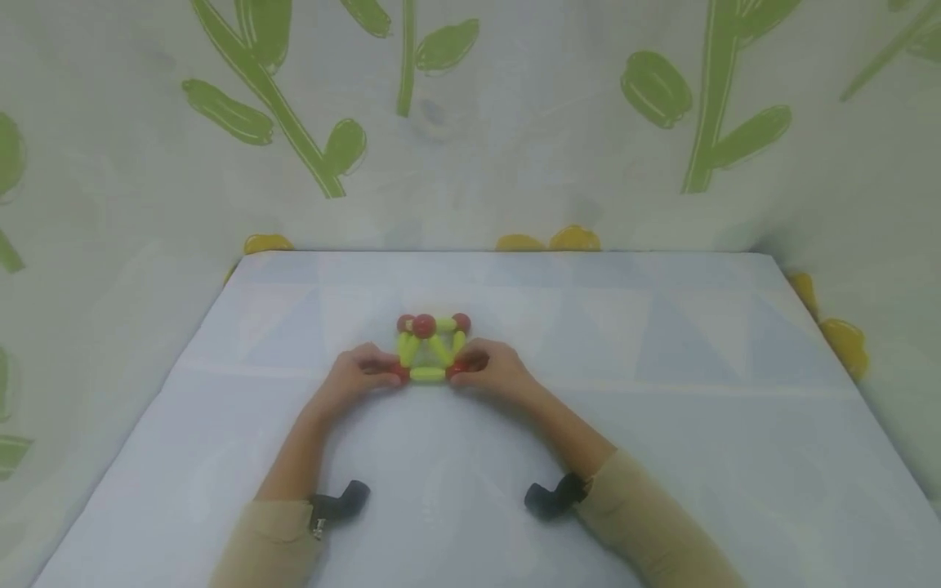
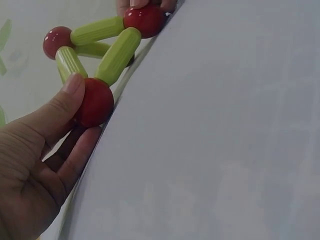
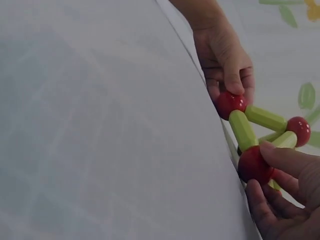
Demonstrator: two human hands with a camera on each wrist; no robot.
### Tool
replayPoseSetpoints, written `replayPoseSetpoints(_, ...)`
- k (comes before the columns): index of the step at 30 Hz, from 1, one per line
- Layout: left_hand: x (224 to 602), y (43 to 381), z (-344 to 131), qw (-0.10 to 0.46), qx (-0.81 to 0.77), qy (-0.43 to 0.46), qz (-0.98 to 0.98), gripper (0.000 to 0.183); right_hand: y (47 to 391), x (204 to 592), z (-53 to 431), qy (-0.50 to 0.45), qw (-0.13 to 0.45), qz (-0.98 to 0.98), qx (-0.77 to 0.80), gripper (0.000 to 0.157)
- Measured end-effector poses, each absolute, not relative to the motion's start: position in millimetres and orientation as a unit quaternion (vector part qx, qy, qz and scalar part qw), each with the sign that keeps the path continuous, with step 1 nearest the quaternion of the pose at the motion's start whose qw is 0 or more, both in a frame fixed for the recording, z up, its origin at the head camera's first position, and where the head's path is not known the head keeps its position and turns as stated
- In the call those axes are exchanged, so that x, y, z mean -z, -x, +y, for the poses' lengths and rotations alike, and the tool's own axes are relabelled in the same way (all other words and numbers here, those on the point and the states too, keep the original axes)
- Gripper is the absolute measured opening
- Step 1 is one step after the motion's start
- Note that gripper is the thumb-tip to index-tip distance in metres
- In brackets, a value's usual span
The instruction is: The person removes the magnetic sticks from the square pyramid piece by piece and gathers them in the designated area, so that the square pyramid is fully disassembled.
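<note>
A small framework of yellow-green rods (image 1: 428, 374) and red balls (image 1: 424, 327) stands on the table between both hands. My left hand (image 1: 358, 376) pinches the red ball (image 2: 96, 102) at its near left corner between thumb and fingers. At the near right corner, my right hand (image 1: 494, 369) pinches another red ball (image 3: 255, 164) the same way. One yellow-green rod (image 3: 243, 129) joins these two gripped balls. Other rods rise from them to the upper balls, one of which is the red ball (image 2: 57, 43) in the left wrist view. Fingers partly cover the gripped balls.
The white table (image 1: 470, 490) has a pale pattern of triangles. Behind and beside it hangs a light backdrop (image 1: 515, 147) with green leaves and yellow shapes. Black wrist-worn devices (image 1: 341, 501) sit at both sleeve cuffs.
</note>
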State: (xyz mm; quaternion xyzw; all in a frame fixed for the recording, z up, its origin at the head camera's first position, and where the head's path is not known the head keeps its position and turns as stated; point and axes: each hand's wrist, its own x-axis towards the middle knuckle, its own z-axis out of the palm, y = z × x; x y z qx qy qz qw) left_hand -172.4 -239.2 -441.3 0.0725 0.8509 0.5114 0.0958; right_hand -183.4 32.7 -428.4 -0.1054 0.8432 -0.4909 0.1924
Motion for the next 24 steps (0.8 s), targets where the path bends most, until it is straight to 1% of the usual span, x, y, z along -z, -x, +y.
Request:
replayPoseSetpoints(7,429,165,-215,0.087,-0.517,-0.090,0.847,0.035,180,429,50,0.087,0.188,0.844,0.494,0.030)
replayPoseSetpoints(16,446,175,-197,0.095,-0.511,-0.094,0.849,0.037,176,426,73,0.059,0.193,0.850,0.486,0.032)
replayPoseSetpoints(20,447,175,-187,0.097,-0.511,-0.103,0.848,0.037,174,424,84,0.066,0.187,0.860,0.470,0.034)
replayPoseSetpoints(24,445,173,-176,0.112,-0.520,-0.099,0.841,0.037,171,422,95,0.082,0.186,0.866,0.457,0.035)
